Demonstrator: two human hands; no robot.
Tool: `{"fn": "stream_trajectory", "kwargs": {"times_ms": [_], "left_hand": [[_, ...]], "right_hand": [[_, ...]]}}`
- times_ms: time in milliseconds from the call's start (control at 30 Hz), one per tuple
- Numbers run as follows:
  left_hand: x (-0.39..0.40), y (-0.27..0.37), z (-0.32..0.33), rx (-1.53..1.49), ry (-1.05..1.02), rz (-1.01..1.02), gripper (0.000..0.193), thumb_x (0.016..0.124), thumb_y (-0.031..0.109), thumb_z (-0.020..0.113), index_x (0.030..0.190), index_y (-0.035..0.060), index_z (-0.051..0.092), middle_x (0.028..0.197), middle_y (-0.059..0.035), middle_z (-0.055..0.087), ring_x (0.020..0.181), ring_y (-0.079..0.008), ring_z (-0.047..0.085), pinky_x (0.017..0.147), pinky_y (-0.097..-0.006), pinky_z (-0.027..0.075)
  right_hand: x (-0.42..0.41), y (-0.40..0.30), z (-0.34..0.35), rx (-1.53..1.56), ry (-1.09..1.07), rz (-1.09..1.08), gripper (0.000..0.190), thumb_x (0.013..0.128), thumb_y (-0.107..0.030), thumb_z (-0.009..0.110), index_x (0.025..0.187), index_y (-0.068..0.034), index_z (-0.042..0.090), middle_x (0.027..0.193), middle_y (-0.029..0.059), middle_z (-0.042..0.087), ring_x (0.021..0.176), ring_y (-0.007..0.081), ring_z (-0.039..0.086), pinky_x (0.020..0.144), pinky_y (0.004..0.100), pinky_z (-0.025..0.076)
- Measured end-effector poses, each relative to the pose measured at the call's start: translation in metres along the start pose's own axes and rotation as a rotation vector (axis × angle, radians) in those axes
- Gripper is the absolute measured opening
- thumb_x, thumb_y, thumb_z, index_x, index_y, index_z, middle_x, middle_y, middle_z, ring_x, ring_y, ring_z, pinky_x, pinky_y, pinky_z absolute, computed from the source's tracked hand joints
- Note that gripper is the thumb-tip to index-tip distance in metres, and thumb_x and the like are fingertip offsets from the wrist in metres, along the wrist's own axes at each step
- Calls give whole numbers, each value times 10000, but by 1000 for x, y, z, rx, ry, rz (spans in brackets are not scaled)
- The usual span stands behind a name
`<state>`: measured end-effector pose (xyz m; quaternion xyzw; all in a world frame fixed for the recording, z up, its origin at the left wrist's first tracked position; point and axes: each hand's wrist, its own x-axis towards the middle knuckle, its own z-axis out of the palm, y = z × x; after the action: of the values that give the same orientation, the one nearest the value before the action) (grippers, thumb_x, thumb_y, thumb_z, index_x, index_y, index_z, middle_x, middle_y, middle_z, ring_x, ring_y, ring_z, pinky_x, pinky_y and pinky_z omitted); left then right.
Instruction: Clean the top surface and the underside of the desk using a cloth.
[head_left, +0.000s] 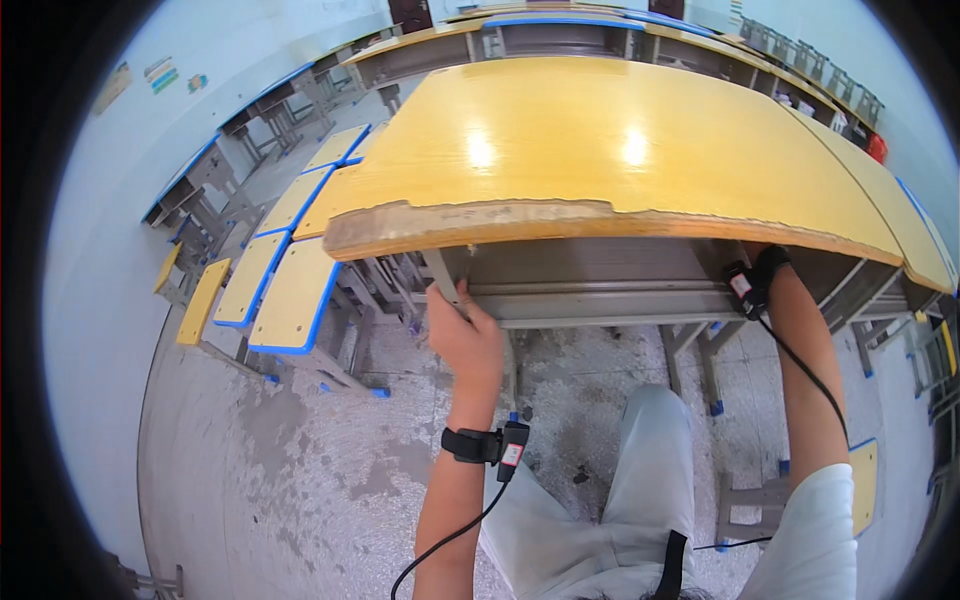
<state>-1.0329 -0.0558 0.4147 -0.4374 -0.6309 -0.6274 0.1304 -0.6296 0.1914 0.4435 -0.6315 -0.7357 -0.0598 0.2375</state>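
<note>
A school desk with a yellow top (570, 135) is in front of me. Its near edge is chipped, with bare wood (480, 223) exposed along much of it. My left hand (466, 326) grips the grey upright (442, 276) of the desk frame at the left end, thumb on the inner side. My right arm reaches under the tabletop at the right, into the open grey desk compartment (592, 262). The tabletop hides nearly all of my right hand (753, 250), so its fingers and anything in them are unseen. Each wrist wears a black strap with a small cabled device.
Stools with yellow seats and blue rims (296, 304) stand close together at the left. Another stool (864, 484) is beside me at the lower right. More desks (562, 34) line the far side and the left wall. The speckled floor (300, 465) has dark worn patches.
</note>
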Motion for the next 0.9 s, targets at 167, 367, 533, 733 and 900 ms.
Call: {"fn": "stream_trajectory", "kwargs": {"times_ms": [167, 367, 533, 733, 900], "left_hand": [[2, 9, 3, -66, -1, -25, 173, 971, 130, 510, 1050, -23, 530, 890, -250, 616, 819, -454, 594, 685, -436, 466], [0, 2, -4, -21, 4, -61, 217, 986, 136, 493, 1103, -45, 500, 934, -263, 607, 844, -434, 597, 734, -412, 463], [-2, 12, 1, 54, -7, -78, 235, 976, 126, 505, 1126, -54, 495, 950, -280, 603, 860, -452, 589, 757, -418, 463], [2, 7, 1, 100, 21, 58, 197, 961, 132, 531, 1043, -46, 509, 864, -319, 591, 820, -528, 552, 658, -499, 438], [7, 0, -13, 78, -20, -45, 222, 963, 146, 527, 1075, -45, 510, 953, -304, 615, 913, -505, 573, 741, -474, 457]], "right_hand": [[11, -27, 12, 131, -71, -65, 401, 835, -179, 603, 1193, 1, 574, 1090, 222, 644, 1046, 362, 595, 927, 450, 443], [4, -156, 42, 403, -216, -291, 401, 839, -182, 588, 1196, -1, 573, 1076, 219, 649, 1019, 355, 610, 908, 447, 455], [-31, -259, 31, 599, -292, -465, 400, 841, -185, 575, 1198, -3, 572, 1065, 217, 653, 997, 349, 623, 893, 444, 464], [-67, -310, 20, 621, -189, -676, 400, 845, -188, 559, 1200, -5, 571, 1051, 215, 658, 970, 342, 638, 874, 442, 476], [-76, -203, -31, 535, -487, -403, 383, 884, -192, 512, 1235, -43, 554, 666, 85, 630, 479, 149, 584, 465, 325, 478]]}}
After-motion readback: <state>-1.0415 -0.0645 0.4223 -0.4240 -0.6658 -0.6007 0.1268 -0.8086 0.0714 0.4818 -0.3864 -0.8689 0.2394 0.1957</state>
